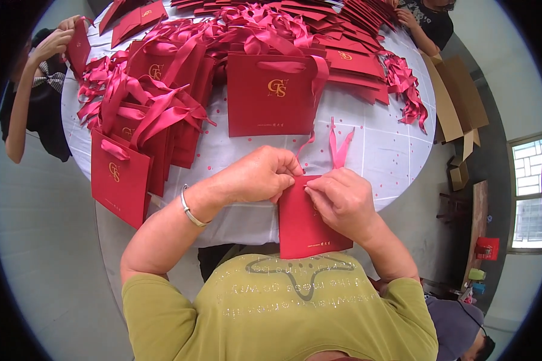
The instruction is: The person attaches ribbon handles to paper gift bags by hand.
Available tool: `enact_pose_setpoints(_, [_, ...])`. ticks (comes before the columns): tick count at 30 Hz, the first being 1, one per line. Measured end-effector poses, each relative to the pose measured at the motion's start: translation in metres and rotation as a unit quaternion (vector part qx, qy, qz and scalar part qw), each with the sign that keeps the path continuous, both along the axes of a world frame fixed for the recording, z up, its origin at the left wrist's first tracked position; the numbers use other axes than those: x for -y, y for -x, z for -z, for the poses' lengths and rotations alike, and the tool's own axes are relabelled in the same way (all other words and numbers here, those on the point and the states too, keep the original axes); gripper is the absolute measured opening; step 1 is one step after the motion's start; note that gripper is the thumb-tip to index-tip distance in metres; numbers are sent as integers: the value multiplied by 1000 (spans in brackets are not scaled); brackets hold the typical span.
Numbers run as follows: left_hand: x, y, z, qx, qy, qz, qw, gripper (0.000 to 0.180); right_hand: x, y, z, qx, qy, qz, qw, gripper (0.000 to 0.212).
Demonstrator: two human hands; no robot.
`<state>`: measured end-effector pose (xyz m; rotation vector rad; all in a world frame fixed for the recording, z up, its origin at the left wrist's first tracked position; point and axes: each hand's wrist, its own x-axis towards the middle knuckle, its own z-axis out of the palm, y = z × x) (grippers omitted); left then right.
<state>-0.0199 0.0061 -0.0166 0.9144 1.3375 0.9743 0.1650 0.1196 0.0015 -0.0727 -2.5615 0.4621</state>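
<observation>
Under pale walls, the head view shows a checked white cloth [384, 147] on a round table, where red bags with pink ribbons crowd the far side and a larger bag [268, 93] stands nearest the middle. At the near edge, before the person's green shirt [307, 313], is a small red bag [301, 225], its top edge pinched by the left hand [259, 174] at the left corner and the right hand [346, 198] farther right, a pink ribbon [339, 155] rising behind; whether the fingertips also grip ribbon I cannot tell.
</observation>
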Motion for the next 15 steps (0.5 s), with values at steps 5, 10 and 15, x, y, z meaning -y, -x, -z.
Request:
enact_pose_setpoints(5, [1, -4, 3, -21, -10, -19, 1000, 12, 4, 6, -7, 58, -27, 0, 998, 12])
enact_pose_setpoints(10, [0, -6, 8, -29, -58, -36, 997, 12, 9, 11, -10, 124, -57, 14, 991, 11])
enact_pose_setpoints(15, [0, -5, 17, -24, -69, -37, 997, 13, 0, 19, -12, 137, 54, 33, 989, 13])
